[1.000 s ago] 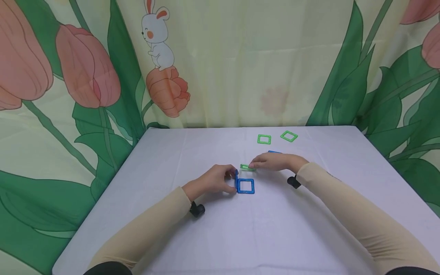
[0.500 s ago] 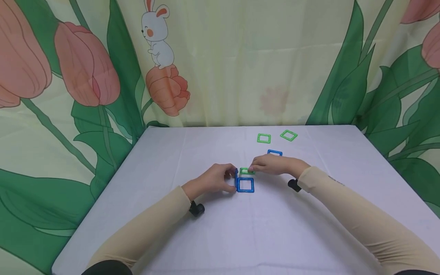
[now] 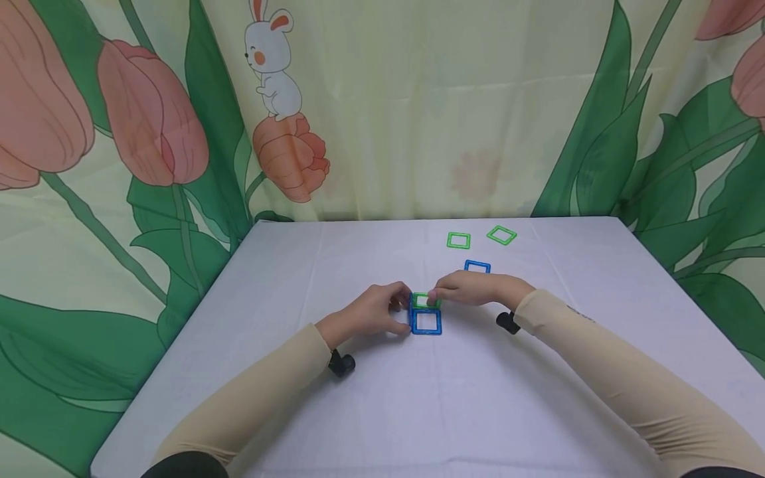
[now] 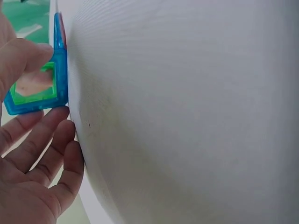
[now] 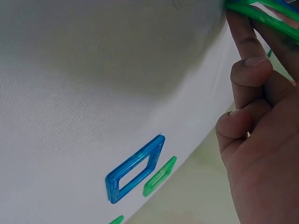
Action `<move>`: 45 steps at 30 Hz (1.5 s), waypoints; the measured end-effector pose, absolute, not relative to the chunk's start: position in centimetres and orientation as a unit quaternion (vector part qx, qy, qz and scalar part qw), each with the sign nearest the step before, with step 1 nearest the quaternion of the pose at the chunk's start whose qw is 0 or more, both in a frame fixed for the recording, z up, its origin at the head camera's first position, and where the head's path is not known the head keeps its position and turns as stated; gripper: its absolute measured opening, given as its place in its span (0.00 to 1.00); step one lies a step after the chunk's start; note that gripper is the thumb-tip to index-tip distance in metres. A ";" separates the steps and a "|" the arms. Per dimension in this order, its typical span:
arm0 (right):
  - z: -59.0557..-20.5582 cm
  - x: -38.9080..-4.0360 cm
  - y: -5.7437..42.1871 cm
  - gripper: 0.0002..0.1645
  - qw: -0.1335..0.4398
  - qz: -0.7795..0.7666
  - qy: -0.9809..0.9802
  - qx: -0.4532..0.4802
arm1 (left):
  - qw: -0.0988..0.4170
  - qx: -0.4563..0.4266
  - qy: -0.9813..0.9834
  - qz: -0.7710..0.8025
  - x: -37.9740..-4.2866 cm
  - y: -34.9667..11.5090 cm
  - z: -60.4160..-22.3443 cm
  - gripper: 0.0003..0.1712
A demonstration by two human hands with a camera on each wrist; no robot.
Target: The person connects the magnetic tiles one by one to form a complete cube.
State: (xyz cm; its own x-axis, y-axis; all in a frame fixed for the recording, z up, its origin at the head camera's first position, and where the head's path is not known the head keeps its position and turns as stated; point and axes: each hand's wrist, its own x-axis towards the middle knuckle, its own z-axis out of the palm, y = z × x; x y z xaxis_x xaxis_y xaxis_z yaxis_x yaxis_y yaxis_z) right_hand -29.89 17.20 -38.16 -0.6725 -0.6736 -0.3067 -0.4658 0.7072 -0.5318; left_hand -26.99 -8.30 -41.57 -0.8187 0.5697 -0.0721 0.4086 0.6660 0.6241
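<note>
A broad stretch of the white counter [image 3: 287, 279] runs from its left edge to the left hand [image 3: 376, 311]. The left hand's grip is clamped on the standing blue frame [image 4: 61, 79], thumb at the near edge and fingers at the far one. That frame rises along the left edge of the flat blue frame [image 3: 427, 332], with a wide reach of counter on the near side. At the flat one's far edge is the held green frame [image 3: 420, 306], pinched in the grip of the right hand [image 3: 472, 287]; whether those edges touch cannot be told. Near the counter's back edge lies the square green frame [image 3: 459, 247]. The far blue frame [image 3: 478, 263] lies just behind the right hand, partly hidden in the head view. The turned green frame [image 3: 497, 241] lies beyond, farther right, with a long span of counter between it and the right edge.
</note>
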 end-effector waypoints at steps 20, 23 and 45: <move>-38.0 -29.9 17.0 0.24 0.262 -0.214 0.890 -0.307 | 0.163 0.368 0.879 0.256 -28.5 -9.6 -40.3 0.39; -38.0 -29.9 17.0 0.25 0.262 -0.216 0.889 -0.307 | 0.127 0.427 0.865 0.229 -28.9 -9.6 -40.0 0.35; -39.0 -33.6 22.5 0.14 0.083 -0.177 0.953 -0.230 | 0.061 0.464 0.873 0.139 -28.4 -8.8 -39.5 0.16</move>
